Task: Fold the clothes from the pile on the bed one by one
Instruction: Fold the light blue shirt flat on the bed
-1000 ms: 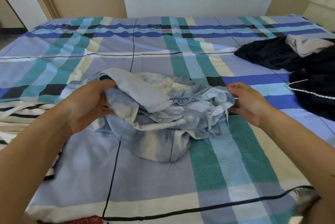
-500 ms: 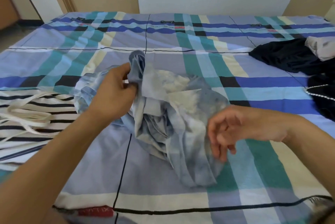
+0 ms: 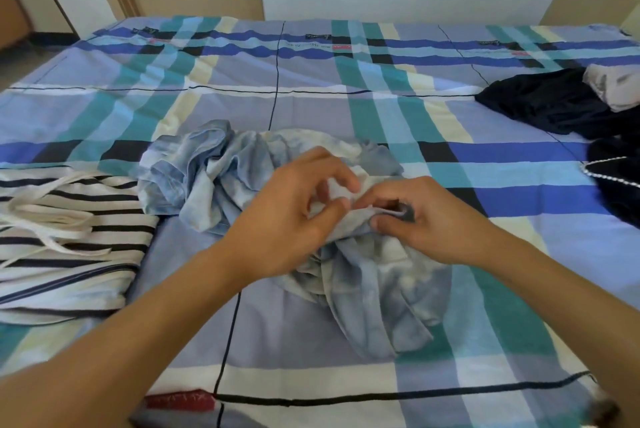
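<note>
The crumpled blue tie-dye garment [image 3: 221, 178] lies in the middle of the plaid bed [image 3: 311, 334]. The left hand [image 3: 291, 219] and right hand [image 3: 433, 219] each have a closed grip pinching its fabric, close together. A striped garment [image 3: 69, 230] lies to the left and dark clothes [image 3: 554, 105] at the far right.

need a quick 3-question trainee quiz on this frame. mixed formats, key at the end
1. True or false: the left hand and the right hand both pinch the blue tie-dye garment.
2. The striped garment lies: A) to the left of the blue tie-dye garment, B) on top of it, C) in the right hand.
3. Fill in: the dark clothes lie at the far ___ side of the bed.
Key: 1 true; 2 A; 3 right.
</note>
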`<state>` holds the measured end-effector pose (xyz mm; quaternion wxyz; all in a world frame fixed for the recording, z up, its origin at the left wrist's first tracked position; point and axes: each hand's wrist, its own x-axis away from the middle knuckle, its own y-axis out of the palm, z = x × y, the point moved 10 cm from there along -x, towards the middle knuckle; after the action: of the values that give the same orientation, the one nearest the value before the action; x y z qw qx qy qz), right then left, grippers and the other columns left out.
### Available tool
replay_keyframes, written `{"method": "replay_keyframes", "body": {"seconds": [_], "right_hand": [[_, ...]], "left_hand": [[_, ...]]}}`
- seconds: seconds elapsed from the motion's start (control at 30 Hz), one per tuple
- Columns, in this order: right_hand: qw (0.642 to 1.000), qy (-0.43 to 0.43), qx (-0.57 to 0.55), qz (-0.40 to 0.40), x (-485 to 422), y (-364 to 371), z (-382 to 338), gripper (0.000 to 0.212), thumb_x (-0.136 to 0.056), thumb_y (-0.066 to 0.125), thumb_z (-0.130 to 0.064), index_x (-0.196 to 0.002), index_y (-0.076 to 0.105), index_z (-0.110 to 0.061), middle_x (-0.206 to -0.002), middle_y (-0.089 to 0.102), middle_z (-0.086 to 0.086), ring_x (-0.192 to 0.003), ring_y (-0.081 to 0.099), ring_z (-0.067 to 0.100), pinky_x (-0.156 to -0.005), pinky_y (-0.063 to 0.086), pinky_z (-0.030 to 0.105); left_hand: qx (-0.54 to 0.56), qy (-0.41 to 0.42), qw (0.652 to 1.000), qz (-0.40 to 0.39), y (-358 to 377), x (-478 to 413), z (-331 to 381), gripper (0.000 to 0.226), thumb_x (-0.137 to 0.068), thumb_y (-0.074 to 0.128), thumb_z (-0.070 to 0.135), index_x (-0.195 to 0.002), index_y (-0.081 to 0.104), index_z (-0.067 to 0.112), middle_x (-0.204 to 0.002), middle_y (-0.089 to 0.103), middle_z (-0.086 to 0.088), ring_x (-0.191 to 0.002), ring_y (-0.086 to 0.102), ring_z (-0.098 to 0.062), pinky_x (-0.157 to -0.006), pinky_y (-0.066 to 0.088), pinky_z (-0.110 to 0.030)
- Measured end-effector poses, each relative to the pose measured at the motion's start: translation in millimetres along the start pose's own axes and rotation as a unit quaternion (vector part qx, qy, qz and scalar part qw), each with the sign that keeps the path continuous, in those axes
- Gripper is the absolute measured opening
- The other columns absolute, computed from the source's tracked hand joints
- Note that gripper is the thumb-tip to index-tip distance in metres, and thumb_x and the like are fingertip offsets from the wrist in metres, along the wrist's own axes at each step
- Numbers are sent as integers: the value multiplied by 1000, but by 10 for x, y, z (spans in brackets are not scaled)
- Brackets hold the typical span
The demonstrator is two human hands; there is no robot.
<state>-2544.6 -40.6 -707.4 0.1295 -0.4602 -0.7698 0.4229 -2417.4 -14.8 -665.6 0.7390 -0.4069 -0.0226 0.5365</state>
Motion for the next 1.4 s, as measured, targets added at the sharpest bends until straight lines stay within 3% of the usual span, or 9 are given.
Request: {"method": "replay_keyframes", "body": {"seconds": [0.2,0.33,0.5,0.67,0.8,1.0,1.13,1.27,1.4], "right_hand": [[964,145,125,184,137,-671,563,25,-86,43,-24,-85,68,-21,-76,67,5,-73,60,28,-70,53,46],[863,330,341,172,394,-1194,965,27,-87,55,-17,-113,62,-18,-95,63,21,-88,58,44,-75,48,46],[979,121,161,-36,233,-571,663,79,-77,80,-17,-141,38,-39,-134,47,-18,-121,45,0,-101,37,21],[989,60,122,-59,175,-260,600,24,-78,69,-33,-101,62,-26,-95,64,-13,-84,56,6,-73,47,32],[996,85,-13,26,109,-377,539,13,-84,46,-6,-73,47,-12,-67,50,-2,-64,43,9,-62,39,34],[869,253,-381,189,213,-417,617,33,-103,41,-6,-78,62,-10,-59,69,-3,-56,68,6,-52,53,20],[810,295,-446,242,214,-352,724,23,-103,49,-20,-89,66,-12,-66,74,-1,-61,72,10,-56,58,24],[796,328,-431,270,297,-523,900,24,-94,66,-27,-110,67,-9,-90,78,6,-78,75,19,-65,58,29],[868,337,-305,201,99,-929,860,28,-92,67,-12,-116,66,2,-106,74,17,-94,69,30,-80,51,36]], "left_hand": [[-182,-291,934,-100,27,259,-866,35,-92,56,51,-98,57,17,-98,62,1,-88,59,-19,-80,48,-37],[-81,-238,950,-184,384,300,-691,54,-92,43,66,-92,61,15,-87,64,0,-81,60,-19,-80,51,-41],[-7,-89,967,-237,829,315,-263,31,-91,65,49,-97,63,19,-90,62,5,-73,53,-3,-68,46,-23],[50,8,979,-196,901,314,79,35,-83,79,34,-109,67,14,-104,56,2,-96,52,-4,-84,45,-22],[220,-75,935,-267,1160,493,188,66,-87,77,25,-143,42,28,-138,46,12,-129,46,-5,-109,42,-29],[369,-253,883,-140,1579,573,-109,84,-74,87,33,-140,35,30,-135,57,11,-123,57,-2,-103,49,-32],[435,-307,846,-24,1499,474,-120,18,-88,71,4,-104,70,13,-95,75,4,-88,70,-2,-76,54,-16],[451,-400,787,132,861,368,-500,6,-95,65,21,-96,71,22,-85,77,3,-81,74,-16,-74,61,-31],[360,-386,821,218,-154,-59,-803,24,-99,54,33,-109,69,18,-91,76,-15,-80,69,-36,-80,57,-58]]}}
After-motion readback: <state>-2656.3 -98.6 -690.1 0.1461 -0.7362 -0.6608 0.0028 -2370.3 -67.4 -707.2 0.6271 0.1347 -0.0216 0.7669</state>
